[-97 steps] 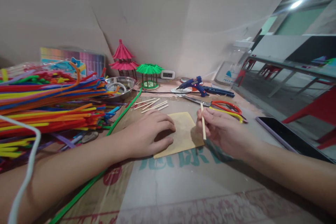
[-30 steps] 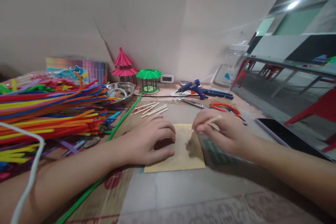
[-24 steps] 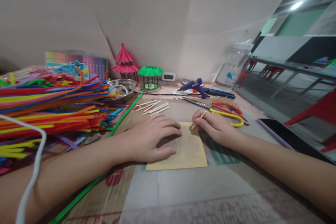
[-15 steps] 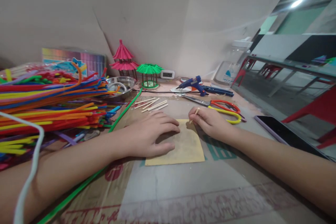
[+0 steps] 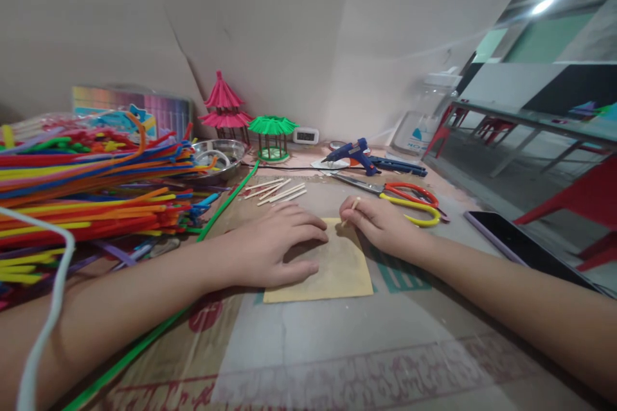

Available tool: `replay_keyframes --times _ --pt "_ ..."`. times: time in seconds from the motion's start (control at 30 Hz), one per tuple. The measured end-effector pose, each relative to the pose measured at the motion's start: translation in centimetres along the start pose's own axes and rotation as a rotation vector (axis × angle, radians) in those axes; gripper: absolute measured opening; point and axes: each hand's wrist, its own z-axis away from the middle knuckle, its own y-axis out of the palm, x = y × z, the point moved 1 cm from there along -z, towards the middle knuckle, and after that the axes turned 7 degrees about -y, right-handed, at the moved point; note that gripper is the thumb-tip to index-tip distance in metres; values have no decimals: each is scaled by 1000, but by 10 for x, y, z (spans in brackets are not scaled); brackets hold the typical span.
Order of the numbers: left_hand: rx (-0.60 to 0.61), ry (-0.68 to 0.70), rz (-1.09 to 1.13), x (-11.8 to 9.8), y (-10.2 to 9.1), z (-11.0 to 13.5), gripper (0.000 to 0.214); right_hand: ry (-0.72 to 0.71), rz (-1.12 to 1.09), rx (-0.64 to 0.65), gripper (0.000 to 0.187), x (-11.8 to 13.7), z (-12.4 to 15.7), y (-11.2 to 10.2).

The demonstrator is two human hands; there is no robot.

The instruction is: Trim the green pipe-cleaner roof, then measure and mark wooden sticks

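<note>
A yellowish square of sandpaper or card [image 5: 332, 276] lies flat in front of me; I cannot tell which. My left hand [image 5: 284, 244] rests palm down over its left part, fingers spread. Pinched in my right hand [image 5: 380, 221] is a short pale wooden stick [image 5: 355, 203], its lower tip at the sheet's upper right edge. Several similar sticks [image 5: 277, 191] lie loose just beyond my left hand. Scissors [image 5: 409, 202] with orange and yellow handles lie behind my right hand.
Bundles of coloured pipe cleaners [image 5: 96, 186] are piled at left, by a metal bowl [image 5: 219, 160]. Pink [image 5: 223, 106] and green [image 5: 273, 135] miniature pavilions stand at the back beside a small clock [image 5: 305, 135]. A blue glue gun [image 5: 349, 154], bottle [image 5: 419, 119] and phone [image 5: 525, 247] are on the right.
My right hand, with the stick, has slid slightly left along the sheet's top edge. My left hand stays in place on the sheet. The whole view has shifted a little.
</note>
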Motion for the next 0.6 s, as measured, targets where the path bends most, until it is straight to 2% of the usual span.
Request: replay_keyframes --times 0.17,0.3,0.47,0.6 --pt "-3 6 0 0 1 0 37 7 -2 16 26 -1 0 1" --pt "-10 7 -1 1 2 0 38 18 54 -38 26 -2 0 2" --pt "-9 11 3 0 1 0 38 2 33 -12 27 -3 -1 3" --pt "-8 0 -1 -1 0 0 38 13 87 -42 28 -4 -1 3"
